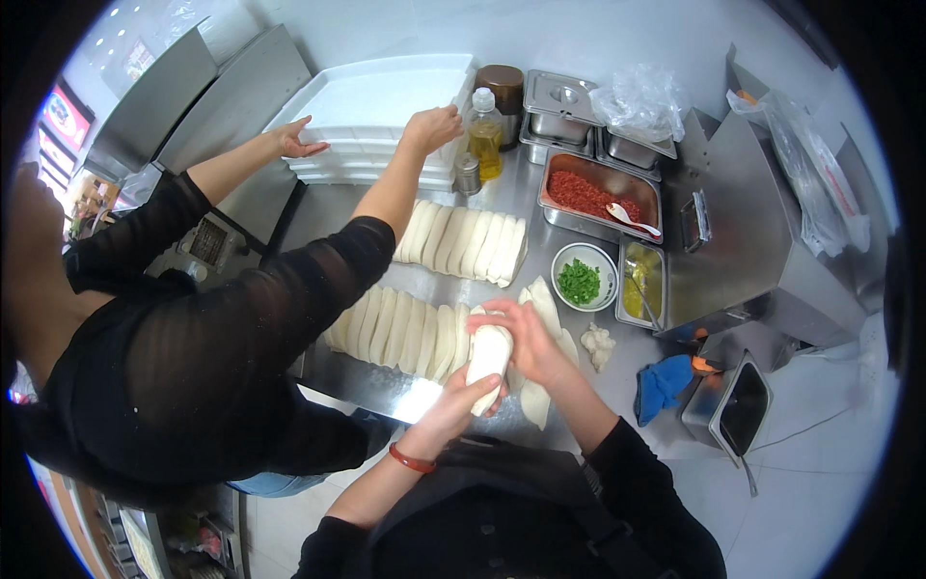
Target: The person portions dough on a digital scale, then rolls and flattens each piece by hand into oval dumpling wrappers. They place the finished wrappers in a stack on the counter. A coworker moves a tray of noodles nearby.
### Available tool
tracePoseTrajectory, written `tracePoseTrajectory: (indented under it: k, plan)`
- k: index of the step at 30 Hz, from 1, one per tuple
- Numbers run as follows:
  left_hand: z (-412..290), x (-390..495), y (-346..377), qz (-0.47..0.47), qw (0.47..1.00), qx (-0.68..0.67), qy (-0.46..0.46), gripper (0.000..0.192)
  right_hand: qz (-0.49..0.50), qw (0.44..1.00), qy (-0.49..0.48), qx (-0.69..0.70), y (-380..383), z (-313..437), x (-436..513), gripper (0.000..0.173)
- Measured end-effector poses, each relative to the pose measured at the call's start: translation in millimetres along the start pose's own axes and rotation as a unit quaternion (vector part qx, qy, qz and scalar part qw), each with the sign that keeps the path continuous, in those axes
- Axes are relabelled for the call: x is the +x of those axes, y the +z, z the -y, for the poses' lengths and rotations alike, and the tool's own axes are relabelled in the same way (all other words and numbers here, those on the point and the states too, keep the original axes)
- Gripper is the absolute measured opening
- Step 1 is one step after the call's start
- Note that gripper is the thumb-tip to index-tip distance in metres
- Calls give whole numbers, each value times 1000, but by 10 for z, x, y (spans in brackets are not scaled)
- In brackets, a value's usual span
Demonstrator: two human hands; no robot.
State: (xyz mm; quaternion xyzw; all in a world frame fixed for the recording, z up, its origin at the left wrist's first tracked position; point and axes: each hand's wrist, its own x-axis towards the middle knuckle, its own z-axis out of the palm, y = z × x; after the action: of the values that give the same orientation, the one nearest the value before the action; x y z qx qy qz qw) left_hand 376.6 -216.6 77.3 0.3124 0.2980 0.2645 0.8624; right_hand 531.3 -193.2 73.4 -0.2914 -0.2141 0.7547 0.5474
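Both my hands are around one oblong roll of dough point(490, 356) above the steel counter's front edge. My left hand point(463, 398) grips its lower end, thumb on top. My right hand point(527, 336) curls over its upper end from the right, fingers touching it. Just left of my hands lies a row of dough strips point(401, 329) side by side, and a second row of dough strips point(463, 239) lies farther back. Flat dough pieces point(539, 398) rest partly behind my right wrist. A small lump of dough point(598, 346) sits to the right.
At left, a co-worker in black reaches both hands to stacked white trays point(376, 134). Behind the dough stand an oil bottle point(485, 137) and a shaker point(468, 174). Rightward are a pan of red filling point(579, 192), a bowl of chopped greens point(579, 282), a yellow-filled pan point(642, 282) and a blue cloth point(662, 387).
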Motion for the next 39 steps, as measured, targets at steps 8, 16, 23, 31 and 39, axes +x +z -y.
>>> tracePoseTrajectory:
  k: [8, 16, 23, 31, 39]
  plan:
    - [73, -8, 48, -40, 996, 82, -25, 24, -70, 994, -27, -77, 90, -131, 6, 31]
    - [123, -73, 88, -87, 978, 173, -77, 29, -81, 995, -21, -45, 76, -105, 95, 36]
    - [128, -64, 24, -136, 930, 309, 143, 39, -62, 991, 2, 116, 68, -90, 65, 51]
    - [165, 29, -91, -106, 933, 330, 98, 33, -124, 990, -46, -44, 67, -328, 27, 20]
    - [159, -62, -120, -70, 987, 146, 2, 20, -176, 984, 2, 33, 90, -325, 136, 25]
